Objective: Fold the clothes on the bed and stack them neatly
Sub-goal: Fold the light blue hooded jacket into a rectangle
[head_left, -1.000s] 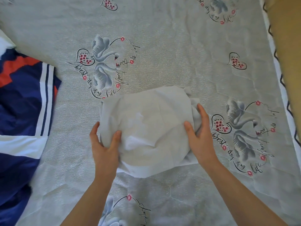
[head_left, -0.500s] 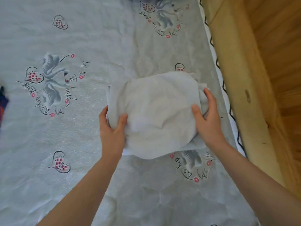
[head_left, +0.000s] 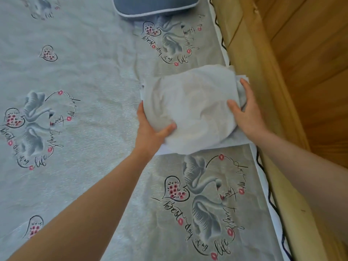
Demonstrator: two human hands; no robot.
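A folded white garment (head_left: 192,106) is a rounded bundle by the right edge of the bed (head_left: 79,76), which has a grey cover printed with swans and hearts. My left hand (head_left: 150,129) grips the bundle's left side, thumb on top and fingers underneath. My right hand (head_left: 244,112) holds its right side, thumb on top and fingers curled round the far edge. Whether the bundle rests on the cover or is lifted off it, I cannot tell.
A blue-grey pillow (head_left: 156,6) with white piping lies at the top, beyond the bundle. A wooden bed rail (head_left: 263,113) and a wooden wall (head_left: 310,53) run along the right, close to my right hand.
Both hands have carried the white bundle to the right across the bed, up to the wooden rail. The blue, red and white cloth on the left has left view; the pillow has appeared.
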